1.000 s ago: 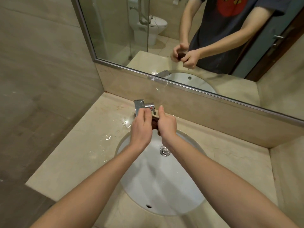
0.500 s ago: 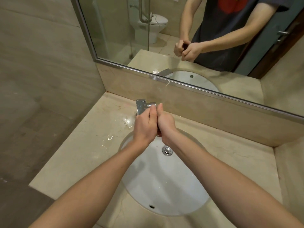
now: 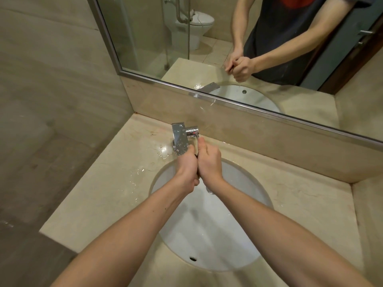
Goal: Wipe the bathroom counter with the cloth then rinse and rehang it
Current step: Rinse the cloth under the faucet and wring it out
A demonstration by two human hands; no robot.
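Note:
My left hand (image 3: 186, 169) and my right hand (image 3: 209, 162) are pressed tightly together over the back of the white sink (image 3: 238, 245), just below the chrome faucet (image 3: 180, 141). A dark brown cloth (image 3: 196, 155) is squeezed between them; only a thin sliver shows in the gap between my palms. Both fists are closed around it. No water stream can be made out from the spout. The beige marble counter (image 3: 103, 199) surrounds the sink and carries water drops near the faucet.
A large mirror (image 3: 207, 48) sits above the backsplash and reflects my arms, a toilet and a glass shower door. Tiled walls close in the counter on the left and right. The drain stopper is mostly hidden behind my right wrist.
My hands have drawn together and closed over the cloth, which showed between them a second ago. They have shifted slightly toward the faucet spout.

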